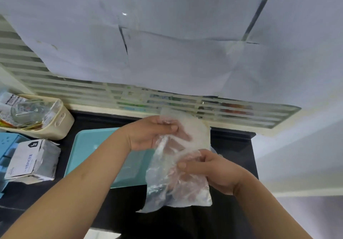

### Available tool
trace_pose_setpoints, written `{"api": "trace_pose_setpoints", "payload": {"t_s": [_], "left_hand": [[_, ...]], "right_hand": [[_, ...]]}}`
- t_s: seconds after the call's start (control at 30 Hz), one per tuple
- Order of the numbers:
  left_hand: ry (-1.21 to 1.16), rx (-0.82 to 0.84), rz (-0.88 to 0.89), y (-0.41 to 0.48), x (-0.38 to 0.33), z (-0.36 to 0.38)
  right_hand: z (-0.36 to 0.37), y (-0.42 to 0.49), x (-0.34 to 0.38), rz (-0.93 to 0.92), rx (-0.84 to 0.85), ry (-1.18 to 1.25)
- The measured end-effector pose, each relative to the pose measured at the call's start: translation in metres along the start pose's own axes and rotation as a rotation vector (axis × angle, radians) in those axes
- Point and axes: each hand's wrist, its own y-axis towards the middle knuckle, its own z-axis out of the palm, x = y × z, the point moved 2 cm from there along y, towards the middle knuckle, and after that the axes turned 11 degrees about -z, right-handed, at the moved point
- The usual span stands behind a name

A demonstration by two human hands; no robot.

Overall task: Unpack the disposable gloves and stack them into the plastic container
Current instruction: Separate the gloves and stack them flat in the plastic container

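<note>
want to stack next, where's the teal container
Head view, centre-left: the teal container sits on the black counter beneath the left hand, between the white carton and the glove bag.

Head cam — wide, fwd/down, close over hands.

No legible text; only a dark shield logo and blurred print on the white carton.

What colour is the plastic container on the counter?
The plastic container is plain light teal with no pattern, seen best in the head view.
</note>
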Motion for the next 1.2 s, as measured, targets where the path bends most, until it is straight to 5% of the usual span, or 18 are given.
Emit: {"api": "trace_pose_setpoints", "payload": {"t_s": [0.23, 0.4, 0.63, 0.73, 0.9, 1.1, 1.2], "left_hand": [[0.395, -0.726, -0.102, 0.100, 0.023, -0.014], [0.241, -0.834, -0.017, 0.112, 0.034, -0.033], [0.157, -1.268, 0.263, 0.057, 0.027, -0.028], [0.473, -1.177, 0.313, 0.052, 0.033, -0.012], [1.280, -0.882, -0.129, 0.088, 0.071, 0.006], [1.408, -0.783, -0.361, 0.130, 0.084, 0.017], [1.328, -0.799, -0.289, 0.130, 0.085, 0.014]], "right_hand": [[-0.038, -0.020, -0.006, -0.019, -0.105, -0.050], [-0.061, 0.014, -0.009, 0.034, -0.484, -0.061], [-0.102, 0.079, -0.044, 0.100, -0.683, -0.475], [-0.105, 0.091, -0.055, 0.124, -0.708, -0.512], [-0.103, 0.090, -0.056, 0.093, -0.831, -0.501], [-0.090, 0.073, -0.044, -0.150, -0.924, -0.824], [-0.072, 0.077, -0.039, -0.139, -0.836, -0.790]]}}
